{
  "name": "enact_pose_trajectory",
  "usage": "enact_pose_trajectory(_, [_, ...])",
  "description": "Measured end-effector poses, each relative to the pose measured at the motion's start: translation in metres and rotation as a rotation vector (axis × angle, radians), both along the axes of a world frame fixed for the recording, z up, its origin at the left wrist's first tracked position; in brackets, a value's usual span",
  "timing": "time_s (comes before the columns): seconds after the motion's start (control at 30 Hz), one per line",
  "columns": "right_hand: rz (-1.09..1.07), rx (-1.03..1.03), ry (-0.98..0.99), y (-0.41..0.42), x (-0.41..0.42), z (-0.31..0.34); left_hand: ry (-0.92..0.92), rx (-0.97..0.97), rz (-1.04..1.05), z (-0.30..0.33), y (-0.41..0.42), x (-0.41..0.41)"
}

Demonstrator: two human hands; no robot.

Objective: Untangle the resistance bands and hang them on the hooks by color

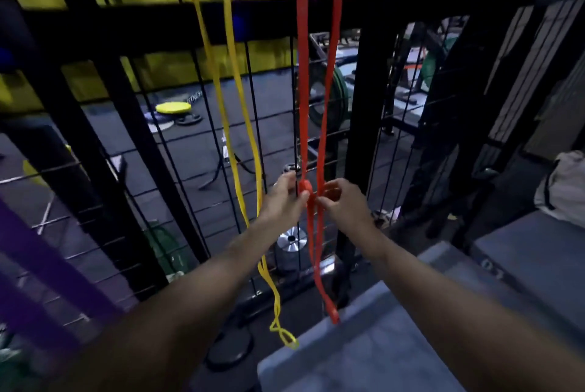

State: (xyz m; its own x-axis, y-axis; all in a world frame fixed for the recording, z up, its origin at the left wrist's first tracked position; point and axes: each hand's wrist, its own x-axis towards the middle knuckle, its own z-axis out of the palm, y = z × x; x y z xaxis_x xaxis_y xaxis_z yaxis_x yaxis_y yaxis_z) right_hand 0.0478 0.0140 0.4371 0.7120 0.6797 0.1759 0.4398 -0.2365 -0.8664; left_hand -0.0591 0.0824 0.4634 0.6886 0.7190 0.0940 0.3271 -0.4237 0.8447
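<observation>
A red resistance band hangs from above the frame down the black wire grid, with a knot about two thirds of the way down. My left hand pinches the knot from the left. My right hand pinches it from the right. Below the knot the red loop ends near a grey box edge. A thin yellow band hangs to the left, twisted near its bottom end. A purple band crosses the lower left, blurred. The hooks are out of view above.
A black wire grid rack stands right behind the bands. Grey padded boxes sit at lower right, with a white bag at the far right. Weight plates and a silver dumbbell end lie on the gym floor beyond the grid.
</observation>
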Motion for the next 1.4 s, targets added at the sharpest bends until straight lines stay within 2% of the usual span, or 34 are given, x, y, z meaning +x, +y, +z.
enact_pose_trajectory(0.1, [0.004, 0.019, -0.001, 0.001, -0.003, -0.010, -0.065, -0.021, -0.016, -0.014, 0.010, 0.010])
enact_pose_trajectory(0.23, [0.058, 0.062, 0.061, -0.002, -0.007, -0.016, -0.090, -0.016, 0.085, -0.031, 0.013, 0.011])
enact_pose_trajectory(0.37, [0.117, 0.120, 0.132, -0.008, -0.018, -0.018, -0.243, -0.268, 0.139, -0.036, -0.001, 0.002])
enact_pose_trajectory(0.47, [0.199, 0.156, 0.195, -0.017, -0.027, -0.020, -0.281, -0.493, 0.139, -0.037, -0.011, -0.006])
enact_pose_trajectory(0.57, [0.259, 0.119, 0.148, -0.029, -0.035, -0.021, -0.362, -0.704, 0.107, -0.038, -0.022, -0.014])
enact_pose_trajectory(0.7, [0.157, 0.073, 0.072, -0.047, -0.041, -0.020, -0.325, -0.515, 0.027, -0.034, -0.039, -0.027])
enact_pose_trajectory(0.83, [0.106, 0.013, -0.026, -0.069, -0.038, -0.018, -0.397, -0.466, 0.117, -0.035, -0.046, -0.035])
enact_pose_trajectory(0.97, [-0.045, -0.065, -0.030, -0.095, -0.019, -0.024, -0.353, -0.393, 0.186, -0.038, -0.040, -0.041])
enact_pose_trajectory(1.07, [-0.169, -0.192, -0.040, -0.121, -0.005, -0.033, -0.297, -0.337, 0.245, -0.038, -0.036, -0.046])
enact_pose_trajectory(1.13, [-0.171, -0.309, -0.071, -0.135, -0.001, -0.041, -0.261, -0.309, 0.252, -0.040, -0.038, -0.048])
enact_pose_trajectory(1.17, [-0.146, -0.349, -0.079, -0.138, -0.002, -0.045, -0.256, -0.339, 0.238, -0.040, -0.042, -0.048])
enact_pose_trajectory(1.3, [-0.033, -0.402, -0.082, -0.138, -0.009, -0.060, -0.345, -0.658, 0.118, -0.037, -0.066, -0.041])
enact_pose_trajectory(1.4, [0.069, -0.402, -0.076, -0.133, -0.017, -0.070, -0.344, -0.670, 0.063, -0.041, -0.073, -0.039])
